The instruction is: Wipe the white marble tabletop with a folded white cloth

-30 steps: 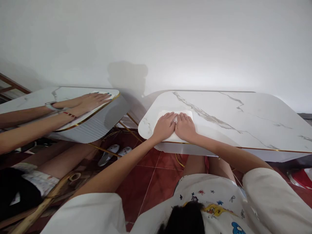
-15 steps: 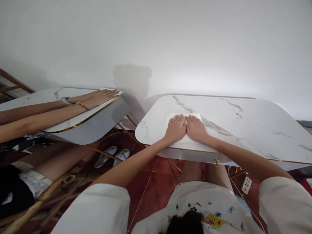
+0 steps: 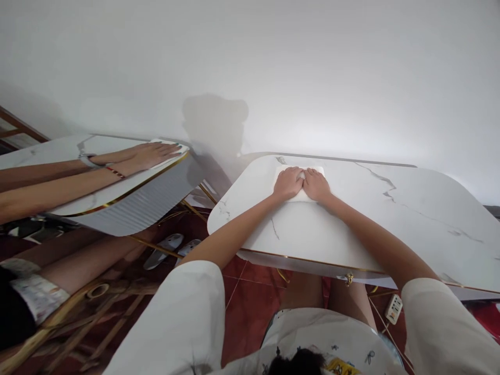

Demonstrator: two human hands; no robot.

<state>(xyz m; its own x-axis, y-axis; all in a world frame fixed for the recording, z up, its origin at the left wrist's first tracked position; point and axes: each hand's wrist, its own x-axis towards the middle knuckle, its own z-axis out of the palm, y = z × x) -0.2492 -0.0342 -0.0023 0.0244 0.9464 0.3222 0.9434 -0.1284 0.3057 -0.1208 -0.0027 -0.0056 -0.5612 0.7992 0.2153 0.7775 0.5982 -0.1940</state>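
My left hand [image 3: 288, 183] and my right hand [image 3: 315, 185] lie flat side by side, fingers stretched out, pressing on a white folded cloth [image 3: 321, 172] near the far edge of a white marble-look table [image 3: 351, 219]. Both arms reach far forward across the tabletop. The cloth shows only around my fingers; the rest is under my palms.
To the left stands a second marble-look table [image 3: 128, 203], where another person's hands [image 3: 152, 154] lie flat on a white cloth. White slippers [image 3: 164, 250] lie on the red tile floor between the tables. A power strip [image 3: 393, 308] hangs below my table. A white wall is behind.
Both my hands have slid the cloth away from me, from the table's near edge to near its far edge. My body has leaned forward. The other person's hands stay about where they were.
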